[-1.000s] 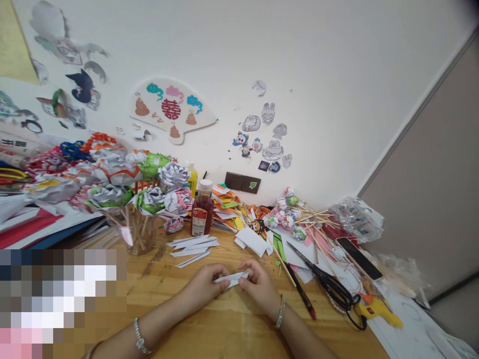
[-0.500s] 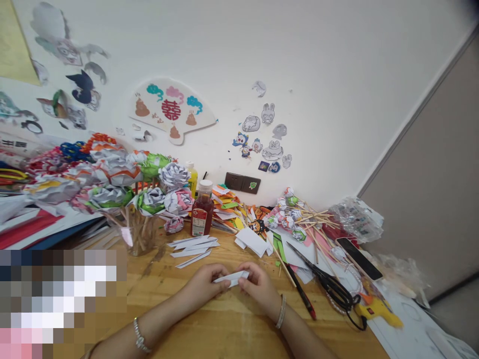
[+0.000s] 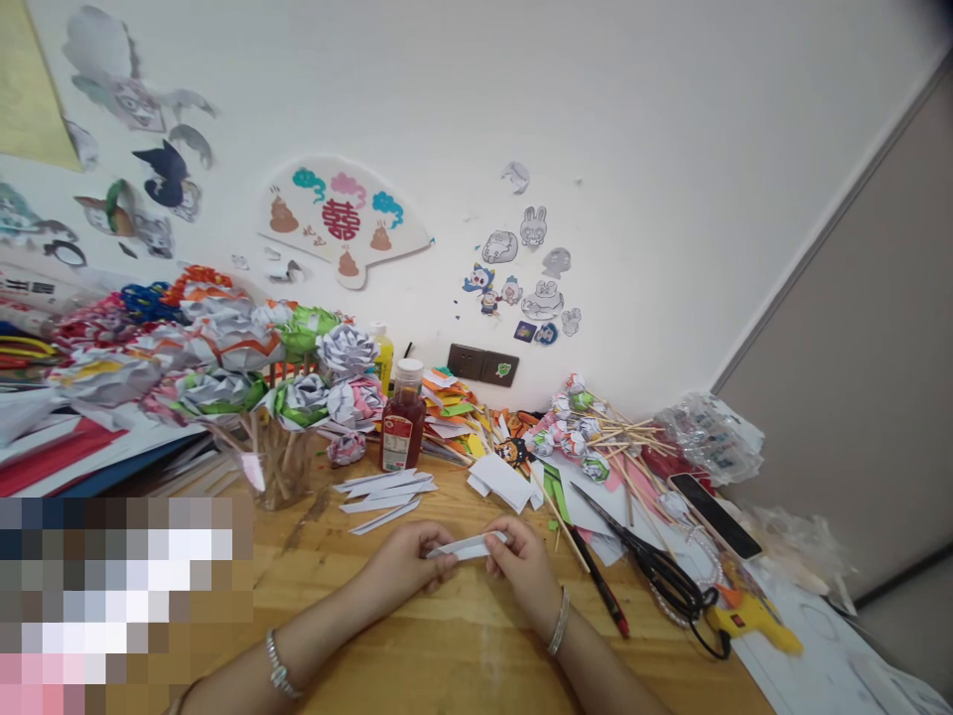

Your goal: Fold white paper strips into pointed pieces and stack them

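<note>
A narrow folded strip of white paper [image 3: 469,547] is stretched between my two hands, above the wooden table [image 3: 439,650]. My left hand [image 3: 414,558] pinches its left end between thumb and fingers. At the other end, my right hand [image 3: 516,556] grips the strip with the thumb on the near face and the fingers curled behind. Several folded white paper strips [image 3: 383,497] lie just beyond my left hand. A small stack of folded white paper [image 3: 502,484] rests beyond my right hand.
Paper flowers on sticks [image 3: 298,397] stand in a clear container at left, near a sauce bottle [image 3: 402,417]. To the right lie black scissors [image 3: 655,566], a pen [image 3: 603,586], a yellow glue gun [image 3: 755,621] and a phone [image 3: 715,514]. The lower left is pixelated.
My right hand has slid slightly right and up along the paper strip, so more of it shows between my hands. The left hand keeps its pinch, nearly in place.
</note>
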### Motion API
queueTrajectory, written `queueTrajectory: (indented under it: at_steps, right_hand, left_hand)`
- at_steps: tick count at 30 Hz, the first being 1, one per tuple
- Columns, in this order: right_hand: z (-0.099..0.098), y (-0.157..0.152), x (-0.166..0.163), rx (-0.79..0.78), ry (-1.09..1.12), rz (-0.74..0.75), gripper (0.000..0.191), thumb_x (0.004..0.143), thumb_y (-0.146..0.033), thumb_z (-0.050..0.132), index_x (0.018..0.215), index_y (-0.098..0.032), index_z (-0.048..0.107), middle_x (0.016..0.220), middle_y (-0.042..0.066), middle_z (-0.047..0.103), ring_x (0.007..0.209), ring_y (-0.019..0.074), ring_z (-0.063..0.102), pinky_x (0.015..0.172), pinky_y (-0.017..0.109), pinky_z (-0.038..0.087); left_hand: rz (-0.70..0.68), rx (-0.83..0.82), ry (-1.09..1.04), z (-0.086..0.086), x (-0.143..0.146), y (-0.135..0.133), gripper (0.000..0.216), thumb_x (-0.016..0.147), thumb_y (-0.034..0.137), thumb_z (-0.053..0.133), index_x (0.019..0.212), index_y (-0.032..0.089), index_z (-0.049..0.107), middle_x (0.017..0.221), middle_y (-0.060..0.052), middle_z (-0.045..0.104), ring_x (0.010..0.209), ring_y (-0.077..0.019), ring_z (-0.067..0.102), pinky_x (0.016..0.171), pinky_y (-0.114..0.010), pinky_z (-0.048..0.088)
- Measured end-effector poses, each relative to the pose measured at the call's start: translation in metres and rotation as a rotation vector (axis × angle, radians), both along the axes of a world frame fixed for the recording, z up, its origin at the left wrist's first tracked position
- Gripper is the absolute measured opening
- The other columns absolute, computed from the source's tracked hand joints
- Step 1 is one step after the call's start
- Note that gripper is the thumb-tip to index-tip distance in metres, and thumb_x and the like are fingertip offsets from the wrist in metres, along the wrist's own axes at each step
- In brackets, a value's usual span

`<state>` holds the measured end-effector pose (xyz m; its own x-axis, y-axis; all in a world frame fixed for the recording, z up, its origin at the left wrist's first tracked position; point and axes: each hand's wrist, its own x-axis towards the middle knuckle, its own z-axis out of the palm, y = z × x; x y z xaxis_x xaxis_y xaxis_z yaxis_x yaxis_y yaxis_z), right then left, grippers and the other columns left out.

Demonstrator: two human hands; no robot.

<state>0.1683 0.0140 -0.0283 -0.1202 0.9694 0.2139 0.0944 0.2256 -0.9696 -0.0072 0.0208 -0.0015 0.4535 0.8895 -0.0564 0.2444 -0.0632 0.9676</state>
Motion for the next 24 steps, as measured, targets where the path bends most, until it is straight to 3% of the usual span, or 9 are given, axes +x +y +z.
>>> queueTrajectory:
  at_steps: [10,18,24]
  right_hand:
    - [0.0027,-0.0002,0.001,-0.023,0.039,-0.021,0.017,0.073,-0.033,0.051,0.075,-0.016,0.051,0.045,-0.006,0.048,0.04,0.008,0.043,0.04,0.018,0.031]
    - [0.0055,-0.0039,-0.0031,-0.074,0.056,0.055,0.018,0.07,-0.033,0.054,0.076,-0.016,0.052,0.047,-0.005,0.05,0.04,0.0076,0.044,0.041,0.018,0.034]
    - [0.0061,-0.0048,-0.003,-0.107,0.098,0.119,0.02,0.068,-0.034,0.056,0.078,-0.016,0.054,0.049,-0.004,0.053,0.04,0.0077,0.045,0.042,0.019,0.036]
  left_hand:
    - [-0.001,-0.079,-0.075,0.0034,-0.0006,0.0014,0.031,0.058,0.044,0.057,0.062,0.014,0.052,0.05,0.004,0.054,0.044,-0.0085,0.048,0.045,-0.019,0.037]
    - [-0.054,-0.032,-0.131,-0.001,-0.0027,0.0023,0.027,0.062,0.037,0.058,0.075,0.013,0.055,0.057,0.004,0.056,0.044,-0.0066,0.045,0.043,-0.017,0.035]
    - [-0.036,-0.095,-0.194,-0.0033,-0.0046,0.0041,0.029,0.063,0.036,0.056,0.08,0.013,0.055,0.056,0.004,0.055,0.045,-0.0071,0.046,0.045,-0.018,0.035]
